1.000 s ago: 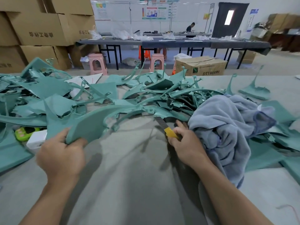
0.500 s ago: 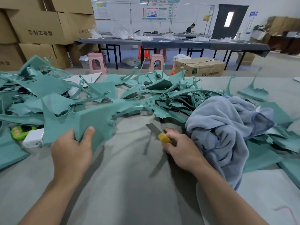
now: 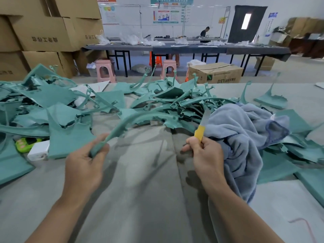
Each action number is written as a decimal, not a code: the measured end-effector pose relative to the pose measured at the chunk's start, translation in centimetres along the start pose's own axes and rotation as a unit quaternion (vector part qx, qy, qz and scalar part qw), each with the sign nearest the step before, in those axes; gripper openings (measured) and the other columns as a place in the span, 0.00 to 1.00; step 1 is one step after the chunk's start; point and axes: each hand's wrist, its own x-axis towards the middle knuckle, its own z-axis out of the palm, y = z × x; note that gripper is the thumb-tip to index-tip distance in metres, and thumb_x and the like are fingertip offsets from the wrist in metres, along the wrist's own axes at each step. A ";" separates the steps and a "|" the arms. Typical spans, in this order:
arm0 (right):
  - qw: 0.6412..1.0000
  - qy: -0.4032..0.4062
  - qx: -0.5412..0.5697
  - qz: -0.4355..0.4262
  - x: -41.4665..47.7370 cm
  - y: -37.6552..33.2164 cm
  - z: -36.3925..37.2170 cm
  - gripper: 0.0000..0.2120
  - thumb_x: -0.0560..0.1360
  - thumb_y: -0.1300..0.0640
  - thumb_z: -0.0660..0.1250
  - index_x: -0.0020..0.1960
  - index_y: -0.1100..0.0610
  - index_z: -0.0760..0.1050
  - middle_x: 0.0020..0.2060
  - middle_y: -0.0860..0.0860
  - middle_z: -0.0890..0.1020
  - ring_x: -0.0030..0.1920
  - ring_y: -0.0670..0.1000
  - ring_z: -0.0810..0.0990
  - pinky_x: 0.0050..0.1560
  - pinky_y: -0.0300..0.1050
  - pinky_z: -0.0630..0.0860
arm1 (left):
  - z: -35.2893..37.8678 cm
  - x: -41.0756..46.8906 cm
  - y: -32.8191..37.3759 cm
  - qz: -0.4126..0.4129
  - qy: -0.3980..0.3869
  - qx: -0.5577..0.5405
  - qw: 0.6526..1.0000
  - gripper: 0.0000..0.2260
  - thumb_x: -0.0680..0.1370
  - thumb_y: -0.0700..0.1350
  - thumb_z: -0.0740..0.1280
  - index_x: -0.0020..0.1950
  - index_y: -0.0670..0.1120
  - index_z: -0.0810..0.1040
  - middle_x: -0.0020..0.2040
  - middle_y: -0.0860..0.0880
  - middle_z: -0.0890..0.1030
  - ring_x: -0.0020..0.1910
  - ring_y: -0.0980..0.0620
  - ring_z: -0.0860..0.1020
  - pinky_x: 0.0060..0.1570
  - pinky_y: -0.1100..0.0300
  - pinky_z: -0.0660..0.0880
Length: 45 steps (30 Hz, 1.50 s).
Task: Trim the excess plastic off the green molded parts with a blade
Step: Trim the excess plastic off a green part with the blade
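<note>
My left hand point(image 3: 86, 162) grips the near end of a long curved green molded part point(image 3: 133, 118), which arcs up and to the right toward the heap. My right hand point(image 3: 204, 153) holds a blade point(image 3: 203, 120) by its yellow wrapped handle, the bare steel pointing up and away, apart from the curved part. A heap of green molded parts and offcuts point(image 3: 175, 99) covers the far half of the grey table point(image 3: 140, 190). A flat green piece point(image 3: 68, 137) lies just left of my left hand.
A crumpled blue-grey towel point(image 3: 245, 137) lies against my right wrist. A white box point(image 3: 38, 151) and a bright green object point(image 3: 24, 144) sit at the left among green sheets. Cardboard boxes point(image 3: 43, 32), pink stools and long tables stand beyond the table edge.
My left hand has turned the green part so its thin curved edge faces me and shifted right. My right hand has lifted the blade from lying flat to pointing upward.
</note>
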 end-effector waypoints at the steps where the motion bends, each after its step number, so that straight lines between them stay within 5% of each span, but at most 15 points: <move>1: 1.000 -0.002 0.009 0.004 -0.1 0.0 0.0 0.17 0.81 0.52 0.66 0.35 0.54 0.83 0.33 0.43 0.86 0.30 0.42 0.79 0.31 0.31 0.71 | 0.3 0.0 0.0 -0.007 -0.029 0.017 0.999 0.04 0.76 0.42 0.74 0.46 0.51 0.85 0.28 0.60 0.76 0.26 0.67 0.70 0.26 0.75 0.64; 3: 1.000 -0.018 0.014 0.001 -0.5 -0.1 0.1 0.15 0.80 0.53 0.66 0.36 0.53 0.82 0.32 0.45 0.86 0.29 0.44 0.78 0.31 0.35 0.72 | 0.7 -0.2 0.1 -0.010 -0.111 0.058 0.992 0.20 0.73 0.36 0.74 0.40 0.65 0.84 0.30 0.66 0.79 0.33 0.72 0.75 0.31 0.78 0.66; 5: 0.999 -0.041 -0.005 -0.008 -1.0 -0.4 0.3 0.14 0.80 0.53 0.65 0.38 0.53 0.82 0.32 0.46 0.85 0.31 0.45 0.80 0.36 0.41 0.76 | 1.0 -0.4 0.0 0.005 -0.174 0.085 0.981 0.27 0.69 0.32 0.74 0.49 0.68 0.84 0.46 0.65 0.85 0.46 0.77 0.76 0.43 0.82 0.67; 10: 0.996 -0.088 -0.006 0.020 -2.6 -0.6 1.3 0.11 0.81 0.56 0.63 0.42 0.52 0.81 0.31 0.50 0.83 0.31 0.46 0.81 0.30 0.42 0.77 | 0.6 -0.8 0.2 0.000 -0.217 0.111 0.970 0.22 0.76 0.41 0.73 0.64 0.63 0.81 0.61 0.60 0.83 0.61 0.59 0.78 0.56 0.64 0.72; 13: 0.995 -0.099 -0.008 0.033 -3.3 -0.8 1.5 0.11 0.79 0.56 0.64 0.40 0.56 0.80 0.33 0.50 0.84 0.29 0.45 0.80 0.26 0.37 0.73 | -0.1 -1.1 0.4 0.012 -0.228 0.106 0.968 0.24 0.75 0.40 0.74 0.62 0.68 0.80 0.60 0.71 0.78 0.60 0.71 0.72 0.56 0.76 0.67; 17: 0.991 -0.123 -0.051 0.011 -3.4 -1.0 1.6 0.08 0.78 0.52 0.63 0.44 0.49 0.80 0.37 0.47 0.85 0.38 0.47 0.82 0.40 0.49 0.78 | -0.3 -1.0 0.7 0.011 -0.239 0.100 0.966 0.26 0.74 0.40 0.75 0.61 0.69 0.79 0.49 0.87 0.66 0.59 0.78 0.65 0.54 0.87 0.58; 20: 0.988 -0.132 -0.079 -0.001 -3.3 -1.1 1.7 0.10 0.78 0.53 0.62 0.45 0.44 0.81 0.39 0.39 0.85 0.41 0.43 0.81 0.46 0.49 0.80 | -0.4 -0.9 0.6 0.015 -0.240 0.103 0.965 0.24 0.76 0.42 0.73 0.65 0.66 0.79 0.56 0.81 0.69 0.58 0.78 0.65 0.53 0.86 0.59; 23: 0.986 -0.131 -0.100 -0.015 -3.3 -1.0 2.0 0.11 0.79 0.54 0.60 0.45 0.44 0.79 0.39 0.40 0.84 0.40 0.45 0.80 0.45 0.51 0.79 | -0.4 -0.9 0.3 0.028 -0.244 0.108 0.963 0.24 0.77 0.41 0.72 0.67 0.64 0.78 0.63 0.72 0.71 0.61 0.79 0.62 0.56 0.87 0.57; 25: 0.984 -0.138 -0.106 -0.032 -3.3 -1.0 2.0 0.10 0.79 0.53 0.60 0.46 0.45 0.79 0.38 0.42 0.84 0.40 0.46 0.80 0.45 0.53 0.78 | -0.4 -0.9 0.3 0.034 -0.244 0.108 0.963 0.25 0.77 0.39 0.70 0.68 0.63 0.78 0.63 0.74 0.69 0.62 0.78 0.62 0.58 0.87 0.55; 35: 0.982 -0.143 -0.074 -0.097 -4.5 -2.7 0.9 0.14 0.84 0.52 0.62 0.42 0.48 0.81 0.33 0.46 0.84 0.31 0.46 0.78 0.34 0.46 0.75 | 1.7 -1.3 0.8 0.054 -0.277 0.154 0.947 0.32 0.73 0.35 0.66 0.74 0.60 0.73 0.70 0.60 0.76 0.69 0.56 0.75 0.65 0.68 0.67; 39: 0.953 -0.229 -0.113 -0.161 -6.3 -4.7 0.7 0.14 0.81 0.44 0.62 0.40 0.49 0.77 0.30 0.42 0.81 0.32 0.43 0.77 0.33 0.35 0.67 | 1.8 -1.2 1.1 0.046 -0.277 0.133 0.950 0.29 0.74 0.39 0.70 0.72 0.61 0.75 0.71 0.62 0.74 0.70 0.62 0.71 0.66 0.75 0.61; 43: 0.920 -0.298 -0.169 -0.192 -7.7 -5.0 1.4 0.17 0.77 0.37 0.56 0.36 0.47 0.68 0.28 0.43 0.74 0.30 0.45 0.72 0.30 0.37 0.63 | 1.8 -0.9 1.0 0.033 -0.277 0.142 0.950 0.29 0.74 0.38 0.70 0.70 0.62 0.76 0.66 0.65 0.77 0.66 0.64 0.73 0.57 0.84 0.59; 45: 0.923 -0.261 -0.215 -0.184 -7.0 -4.4 1.4 0.16 0.79 0.41 0.59 0.34 0.46 0.68 0.26 0.44 0.72 0.30 0.47 0.70 0.31 0.43 0.62 | 2.0 -1.0 0.9 0.020 -0.268 0.143 0.953 0.29 0.74 0.36 0.68 0.69 0.63 0.77 0.65 0.66 0.78 0.66 0.63 0.72 0.56 0.86 0.57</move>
